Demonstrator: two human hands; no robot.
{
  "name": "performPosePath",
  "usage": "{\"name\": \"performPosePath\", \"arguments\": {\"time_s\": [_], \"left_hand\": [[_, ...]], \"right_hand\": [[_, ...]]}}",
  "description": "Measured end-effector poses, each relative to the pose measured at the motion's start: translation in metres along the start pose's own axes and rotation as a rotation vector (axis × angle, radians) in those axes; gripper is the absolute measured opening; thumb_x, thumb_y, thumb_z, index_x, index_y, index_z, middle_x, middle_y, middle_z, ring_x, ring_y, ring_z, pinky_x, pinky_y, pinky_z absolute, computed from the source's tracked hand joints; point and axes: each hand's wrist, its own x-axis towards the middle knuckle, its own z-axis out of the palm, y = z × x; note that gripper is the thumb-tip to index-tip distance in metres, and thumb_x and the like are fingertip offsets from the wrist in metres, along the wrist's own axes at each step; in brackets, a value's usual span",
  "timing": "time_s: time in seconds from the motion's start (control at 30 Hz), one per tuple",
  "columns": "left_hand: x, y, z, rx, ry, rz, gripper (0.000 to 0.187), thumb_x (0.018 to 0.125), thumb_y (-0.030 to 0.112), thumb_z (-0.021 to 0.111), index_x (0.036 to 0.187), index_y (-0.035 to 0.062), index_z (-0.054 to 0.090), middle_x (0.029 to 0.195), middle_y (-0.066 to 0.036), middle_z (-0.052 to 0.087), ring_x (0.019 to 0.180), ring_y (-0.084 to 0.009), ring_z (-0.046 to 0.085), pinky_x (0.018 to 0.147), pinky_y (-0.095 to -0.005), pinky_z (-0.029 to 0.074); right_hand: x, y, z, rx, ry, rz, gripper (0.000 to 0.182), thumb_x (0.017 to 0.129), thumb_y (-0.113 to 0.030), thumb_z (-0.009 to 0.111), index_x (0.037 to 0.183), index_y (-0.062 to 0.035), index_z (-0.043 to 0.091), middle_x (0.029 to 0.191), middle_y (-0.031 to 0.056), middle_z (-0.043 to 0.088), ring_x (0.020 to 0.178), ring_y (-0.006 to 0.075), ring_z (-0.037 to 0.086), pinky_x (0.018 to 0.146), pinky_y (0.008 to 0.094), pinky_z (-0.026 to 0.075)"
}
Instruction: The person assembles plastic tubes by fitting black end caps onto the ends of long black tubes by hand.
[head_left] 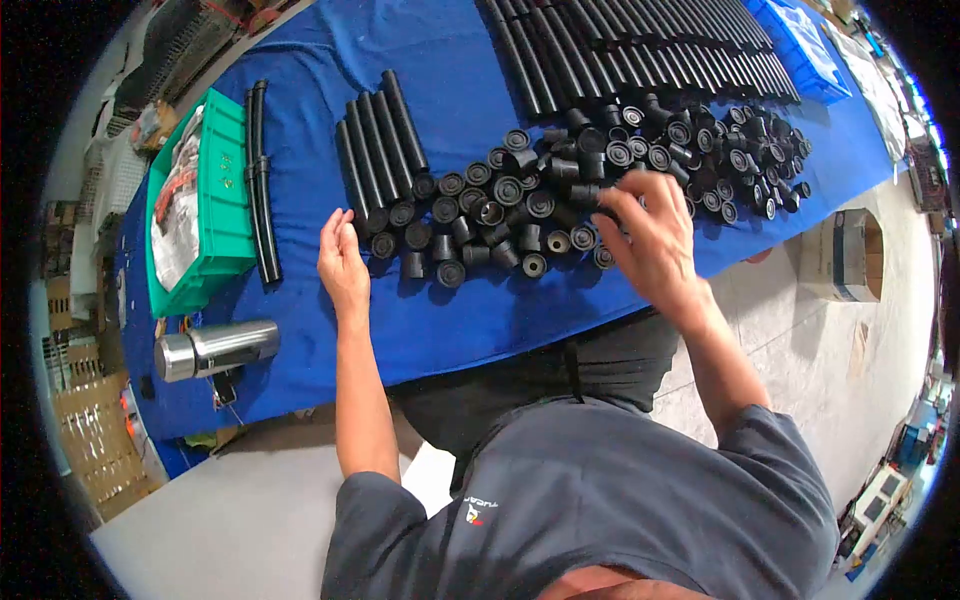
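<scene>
Many short black cylindrical caps [540, 204] lie in a loose pile on the blue-covered table, some with their ringed round faces up and others on their sides. My right hand [655, 235] hovers over the pile's near side, fingers curled. At its thumb and index fingertips is a black cap [585, 194], which looks pinched there. My left hand [343, 265] rests at the pile's left end, fingers stretched out and nothing visible in them. Just beyond its fingertips are the near ends of several black tubes [382, 145], laid side by side.
Rows of black tubes [640, 65] cover the table's far side. At the left stand a green crate [225, 190] with bagged contents and a steel flask [232, 346]; two long black tubes [262, 190] lie beside the crate. A blue bin [800, 55] is at the far right, a cardboard box [850, 255] on the floor.
</scene>
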Motion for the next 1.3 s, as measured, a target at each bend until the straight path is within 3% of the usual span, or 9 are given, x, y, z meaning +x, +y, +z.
{"name": "performPosePath", "arguments": {"time_s": [0.17, 0.43, 0.67, 0.83, 1.03, 1.13, 1.2, 1.27, 1.3], "left_hand": [[-0.002, 0.002, -0.002, 0.005, 0.021, 0.002, 0.040, 0.109, 0.023, 0.053, 0.138, -0.0034, 0.057, 0.131, -0.019, 0.068, 0.121, -0.0233, 0.064, 0.107, -0.0347, 0.047], [-0.002, 0.005, -0.002, 0.005, 0.029, 0.009, 0.039, 0.108, 0.022, 0.054, 0.138, -0.0037, 0.056, 0.129, -0.020, 0.069, 0.120, -0.0233, 0.065, 0.104, -0.0350, 0.048], [-0.002, -0.002, -0.002, -0.032, 0.049, 0.009, 0.039, 0.108, 0.022, 0.056, 0.138, -0.0032, 0.056, 0.128, -0.019, 0.070, 0.117, -0.0226, 0.066, 0.103, -0.0350, 0.049], [0.001, -0.005, -0.004, -0.006, 0.036, 0.020, 0.037, 0.107, 0.019, 0.057, 0.137, -0.0031, 0.057, 0.129, -0.018, 0.069, 0.118, -0.0206, 0.064, 0.107, -0.0342, 0.045], [0.030, -0.010, -0.007, -0.002, 0.112, -0.085, 0.040, 0.094, 0.018, 0.074, 0.127, -0.0026, 0.065, 0.103, -0.009, 0.076, 0.088, -0.0131, 0.068, 0.084, -0.0303, 0.055], [0.055, -0.002, 0.003, 0.231, 0.069, -0.038, 0.056, 0.085, 0.028, 0.081, 0.129, -0.0014, 0.064, 0.105, -0.017, 0.075, 0.086, -0.0228, 0.071, 0.082, -0.0358, 0.056], [0.069, -0.011, 0.007, 0.370, 0.033, 0.018, 0.062, 0.079, 0.030, 0.083, 0.128, -0.0014, 0.064, 0.112, -0.021, 0.074, 0.097, -0.0344, 0.072, 0.088, -0.0426, 0.056], [0.074, -0.016, 0.005, 0.381, 0.019, -0.002, 0.060, 0.081, 0.024, 0.082, 0.132, -0.0001, 0.063, 0.115, -0.017, 0.073, 0.087, -0.0247, 0.071, 0.082, -0.0363, 0.057], [0.078, -0.018, 0.005, 0.405, 0.035, -0.027, 0.060, 0.081, 0.024, 0.081, 0.133, -0.0001, 0.063, 0.115, -0.017, 0.072, 0.091, -0.0261, 0.071, 0.084, -0.0372, 0.057]], "right_hand": [[0.013, 0.006, 0.020, -0.158, -0.205, 0.013, 0.035, 0.077, -0.017, 0.083, 0.107, -0.0079, 0.068, 0.112, 0.0100, 0.057, 0.106, 0.0314, 0.055, 0.090, 0.0421, 0.047], [0.011, 0.013, 0.035, -0.214, -0.227, -0.006, 0.036, 0.076, -0.014, 0.082, 0.108, -0.0050, 0.067, 0.111, 0.0102, 0.058, 0.105, 0.0315, 0.056, 0.093, 0.0433, 0.048], [0.005, -0.020, -0.005, 0.259, -0.051, 0.018, 0.037, 0.079, -0.003, 0.079, 0.111, -0.0010, 0.060, 0.118, 0.0190, 0.063, 0.102, 0.0396, 0.065, 0.087, 0.0440, 0.056], [-0.044, -0.053, 0.006, 0.333, -0.315, 0.034, 0.037, 0.082, -0.007, 0.078, 0.116, -0.0033, 0.063, 0.107, 0.0173, 0.063, 0.094, 0.0368, 0.065, 0.078, 0.0436, 0.055], [-0.070, -0.058, 0.041, 0.159, -0.341, 0.016, 0.058, 0.079, -0.006, 0.075, 0.133, 0.0018, 0.056, 0.105, 0.0162, 0.060, 0.091, 0.0341, 0.058, 0.081, 0.0444, 0.051], [-0.081, -0.052, 0.055, 0.186, -0.354, 0.072, 0.072, 0.079, -0.007, 0.077, 0.141, 0.0088, 0.044, 0.107, 0.0197, 0.060, 0.095, 0.0367, 0.057, 0.086, 0.0453, 0.050], [-0.085, -0.051, 0.054, 0.227, -0.316, 0.107, 0.075, 0.079, -0.008, 0.079, 0.142, 0.0084, 0.042, 0.109, 0.0218, 0.059, 0.098, 0.0386, 0.058, 0.088, 0.0465, 0.050], [-0.089, -0.047, 0.055, 0.251, -0.278, 0.116, 0.075, 0.079, -0.010, 0.081, 0.141, 0.0081, 0.042, 0.112, 0.0242, 0.059, 0.102, 0.0410, 0.058, 0.091, 0.0470, 0.050], [-0.092, -0.045, 0.056, 0.256, -0.256, 0.108, 0.075, 0.079, -0.010, 0.081, 0.141, 0.0079, 0.043, 0.113, 0.0241, 0.059, 0.103, 0.0411, 0.058, 0.091, 0.0467, 0.050]]}}
